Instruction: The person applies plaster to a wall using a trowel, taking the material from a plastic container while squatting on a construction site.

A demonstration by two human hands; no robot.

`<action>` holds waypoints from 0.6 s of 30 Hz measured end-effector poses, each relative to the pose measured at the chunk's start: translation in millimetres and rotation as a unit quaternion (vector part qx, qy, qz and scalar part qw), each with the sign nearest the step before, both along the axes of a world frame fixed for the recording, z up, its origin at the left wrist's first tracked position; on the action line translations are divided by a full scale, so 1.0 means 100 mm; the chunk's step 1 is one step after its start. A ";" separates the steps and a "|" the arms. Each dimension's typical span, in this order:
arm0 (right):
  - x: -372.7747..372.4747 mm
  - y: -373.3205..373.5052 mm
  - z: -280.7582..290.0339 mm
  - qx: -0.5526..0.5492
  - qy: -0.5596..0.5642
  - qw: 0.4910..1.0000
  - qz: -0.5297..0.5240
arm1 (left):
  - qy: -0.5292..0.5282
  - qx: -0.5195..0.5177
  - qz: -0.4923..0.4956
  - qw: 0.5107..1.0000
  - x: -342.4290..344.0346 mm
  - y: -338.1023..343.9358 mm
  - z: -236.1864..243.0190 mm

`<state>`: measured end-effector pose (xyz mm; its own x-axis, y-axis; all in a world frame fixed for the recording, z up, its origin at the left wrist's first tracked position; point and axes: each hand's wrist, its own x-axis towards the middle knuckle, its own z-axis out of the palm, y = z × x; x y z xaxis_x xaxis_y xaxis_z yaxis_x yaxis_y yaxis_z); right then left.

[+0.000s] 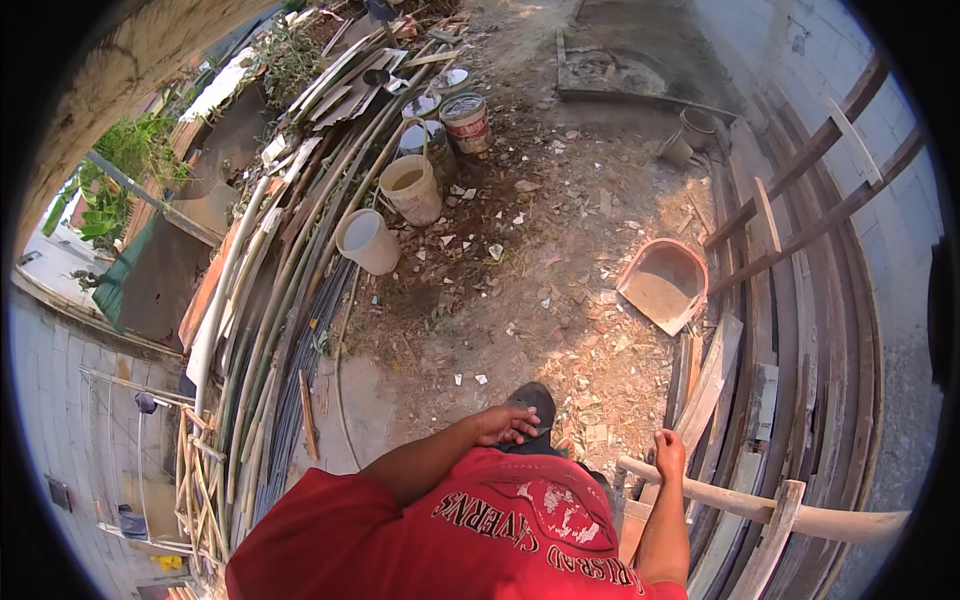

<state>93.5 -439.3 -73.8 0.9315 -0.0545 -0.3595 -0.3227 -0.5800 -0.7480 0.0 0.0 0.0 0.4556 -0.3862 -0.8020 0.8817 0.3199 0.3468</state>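
My left hand (507,427) hangs in front of my red shirt, over my dark trousers and shoe (537,398), with loosely bent fingers apart and nothing visible in them. My right hand (670,452) is raised at the right, fingers curled together; whether they hold anything is unclear. Just below it runs a pale wooden pole (850,523), crossed by a short upright board (770,545). Long planks (745,460) lie along the right side, beside that hand.
Pipes and bamboo (270,350) line the left. Several buckets (410,190) stand beside them. An orange scoop-shaped container (665,285) lies ahead right on rubble-strewn ground. A wooden frame (820,180) leans by the block wall (880,280). A framed pit (630,70) is at the back.
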 end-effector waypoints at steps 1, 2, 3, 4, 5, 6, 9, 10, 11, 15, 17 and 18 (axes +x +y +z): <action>-0.03 -0.02 0.01 -0.005 0.008 1.000 0.001 | 0.008 0.005 -0.003 1.000 -0.05 -0.07 -0.16; 0.06 0.03 -0.01 0.020 -0.015 0.999 0.025 | 0.018 0.011 -0.006 1.000 -0.09 -0.13 -0.31; 0.96 0.23 0.27 0.034 -0.027 0.999 0.019 | -0.002 0.040 -0.036 0.999 0.82 -0.09 -0.21; 1.18 0.48 0.41 0.051 -0.010 0.998 0.022 | 0.006 0.071 -0.056 0.996 1.02 -0.05 -0.25; 1.21 0.54 0.49 0.058 0.010 0.998 0.022 | 0.017 0.090 -0.081 0.993 1.11 -0.09 -0.28; 1.71 0.54 0.47 0.057 0.005 0.998 0.017 | -0.013 0.100 -0.106 0.989 1.75 -0.07 -0.33; 1.85 0.12 -0.05 -0.012 0.005 1.000 -0.016 | -0.020 0.082 -0.158 0.984 2.88 -0.18 -0.37; 1.73 -0.07 -0.19 -0.050 0.050 0.997 -0.038 | -0.002 0.056 -0.161 0.985 3.16 -0.20 -0.32; 1.57 -0.22 -0.29 -0.084 0.096 0.990 -0.063 | 0.018 0.034 -0.165 0.985 3.34 -0.19 -0.27; 1.46 -0.58 -0.54 -0.219 0.214 0.951 -0.046 | 0.046 0.122 -0.323 0.937 4.12 0.25 -0.50; 1.54 -0.70 -0.44 -0.195 0.256 0.944 -0.079 | 0.081 0.125 -0.397 0.905 4.32 0.28 -0.52; 1.68 -0.86 -0.38 -0.204 0.236 0.948 -0.061 | 0.100 0.111 -0.423 0.894 4.36 0.19 -0.59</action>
